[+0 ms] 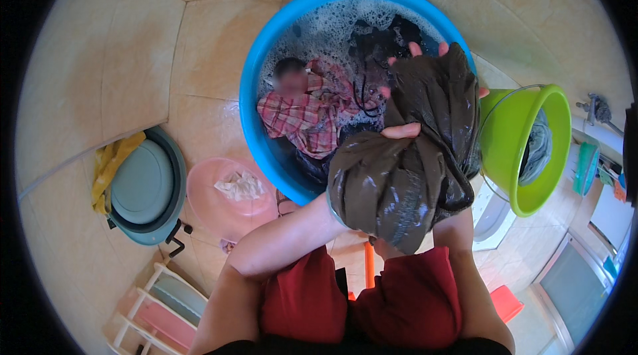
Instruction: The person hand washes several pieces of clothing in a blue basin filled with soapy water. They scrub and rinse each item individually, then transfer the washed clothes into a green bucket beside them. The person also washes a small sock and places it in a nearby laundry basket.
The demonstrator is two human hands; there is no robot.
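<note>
Above the blue tub's (249, 99) right side, the right hand (415, 49) spreads its fingers behind wet brown cloth (392, 185); the left hand (401, 130), mostly covered, shows no clear grip.

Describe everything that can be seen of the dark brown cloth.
The dark brown cloth looks like thin, soaked fabric, glistening in patches and deeply creased. It is bunched into a rounded mass at lower left, with a longer portion reaching toward upper right. It is held up in front of the blue tub's rim. A digit of the left hand lies on it; fingertips of the right hand show spread around its upper end. Its full shape cannot be told.
</note>
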